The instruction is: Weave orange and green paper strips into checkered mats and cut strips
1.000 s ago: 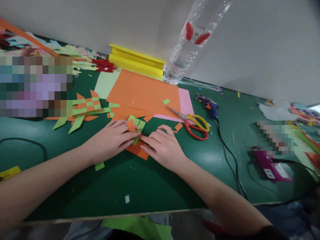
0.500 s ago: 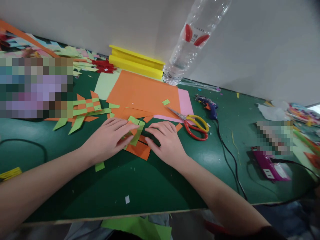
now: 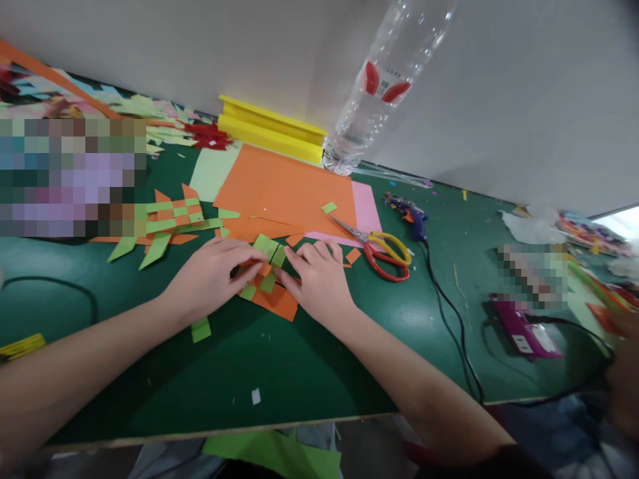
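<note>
Orange and green paper strips cross over and under each other in a small weave point(image 3: 277, 301) on the green table. My left hand point(image 3: 212, 273) reaches in from the left, thumb and index finger closed on a folded-up orange strip point(image 3: 265, 269). From the other side my right hand point(image 3: 319, 273) pinches the edge of a green strip point(image 3: 280, 255) at the weave's right side. Parts of the weave are hidden under both hands. A finished-looking woven green and orange fish shape point(image 3: 174, 213) lies to the left.
Behind the hands lie orange paper sheets point(image 3: 294, 189), scissors point(image 3: 387, 253) and a glue gun point(image 3: 412, 216) with its black cord. A plastic bottle point(image 3: 369, 106) and folded yellow paper point(image 3: 272, 130) stand by the wall. A purple power strip point(image 3: 524, 329) is at right.
My right hand has moved left onto the green strip. My left hand has shifted slightly, and the orange strip between its fingers is now folded lower, showing more green beneath.
</note>
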The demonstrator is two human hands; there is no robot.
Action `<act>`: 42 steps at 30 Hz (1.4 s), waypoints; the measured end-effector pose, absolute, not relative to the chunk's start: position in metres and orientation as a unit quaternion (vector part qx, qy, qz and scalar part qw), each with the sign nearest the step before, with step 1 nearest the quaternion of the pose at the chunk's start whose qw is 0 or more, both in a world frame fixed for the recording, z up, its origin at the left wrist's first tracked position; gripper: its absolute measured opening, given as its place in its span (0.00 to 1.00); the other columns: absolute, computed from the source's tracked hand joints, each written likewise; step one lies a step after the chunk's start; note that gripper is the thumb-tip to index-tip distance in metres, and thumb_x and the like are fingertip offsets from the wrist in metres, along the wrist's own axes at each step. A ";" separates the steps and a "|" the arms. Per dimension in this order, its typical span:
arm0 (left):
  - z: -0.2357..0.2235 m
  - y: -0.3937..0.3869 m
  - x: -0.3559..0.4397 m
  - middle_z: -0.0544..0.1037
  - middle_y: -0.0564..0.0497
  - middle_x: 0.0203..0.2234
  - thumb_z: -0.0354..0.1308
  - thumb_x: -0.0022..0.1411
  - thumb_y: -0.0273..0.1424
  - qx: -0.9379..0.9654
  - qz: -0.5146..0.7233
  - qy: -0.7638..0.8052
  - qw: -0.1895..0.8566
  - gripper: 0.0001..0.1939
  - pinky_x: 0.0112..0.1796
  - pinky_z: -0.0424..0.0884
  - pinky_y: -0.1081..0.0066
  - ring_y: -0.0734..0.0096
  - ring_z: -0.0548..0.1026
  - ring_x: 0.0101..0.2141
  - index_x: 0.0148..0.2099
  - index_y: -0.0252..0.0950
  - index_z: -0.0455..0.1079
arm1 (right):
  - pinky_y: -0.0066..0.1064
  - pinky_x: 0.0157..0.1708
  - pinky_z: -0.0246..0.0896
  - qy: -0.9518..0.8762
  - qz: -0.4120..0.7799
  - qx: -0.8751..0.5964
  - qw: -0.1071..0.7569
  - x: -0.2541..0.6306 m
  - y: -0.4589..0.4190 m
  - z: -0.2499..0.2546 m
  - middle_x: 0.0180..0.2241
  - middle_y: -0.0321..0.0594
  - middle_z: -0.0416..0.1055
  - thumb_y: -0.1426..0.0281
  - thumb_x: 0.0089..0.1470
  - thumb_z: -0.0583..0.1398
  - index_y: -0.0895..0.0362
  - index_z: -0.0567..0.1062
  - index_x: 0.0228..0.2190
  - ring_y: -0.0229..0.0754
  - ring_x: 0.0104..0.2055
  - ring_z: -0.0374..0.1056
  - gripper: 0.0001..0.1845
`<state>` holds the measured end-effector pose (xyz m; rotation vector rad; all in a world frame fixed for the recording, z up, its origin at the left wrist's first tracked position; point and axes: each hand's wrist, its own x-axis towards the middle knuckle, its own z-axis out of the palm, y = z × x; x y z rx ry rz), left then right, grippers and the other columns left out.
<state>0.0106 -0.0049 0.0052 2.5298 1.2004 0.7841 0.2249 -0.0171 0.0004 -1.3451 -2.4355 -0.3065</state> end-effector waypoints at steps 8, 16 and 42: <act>0.007 -0.004 0.010 0.82 0.48 0.35 0.48 0.69 0.36 0.847 0.286 0.430 0.126 0.14 0.44 0.72 0.60 0.62 0.78 0.37 0.44 0.38 0.74 | 0.42 0.50 0.52 -0.857 -0.074 -0.458 0.223 0.228 -0.015 0.003 0.31 0.40 0.75 0.62 0.63 0.55 0.57 0.78 0.44 0.44 0.36 0.65 0.16; 0.007 -0.004 0.007 0.82 0.47 0.39 0.49 0.67 0.39 0.822 0.284 0.466 0.167 0.15 0.43 0.75 0.60 0.59 0.78 0.41 0.45 0.39 0.74 | 0.40 0.53 0.53 -0.916 -0.007 -0.340 0.213 0.234 -0.019 0.012 0.31 0.37 0.75 0.67 0.64 0.55 0.55 0.79 0.37 0.39 0.36 0.67 0.13; 0.012 0.000 0.003 0.82 0.50 0.31 0.50 0.65 0.39 0.768 0.292 0.512 0.249 0.15 0.26 0.70 0.70 0.68 0.76 0.26 0.43 0.39 0.75 | 0.49 0.52 0.52 -0.486 -0.123 -0.852 0.153 0.438 0.063 -0.008 0.51 0.57 0.70 0.68 0.59 0.51 0.62 0.68 0.54 0.56 0.52 0.63 0.23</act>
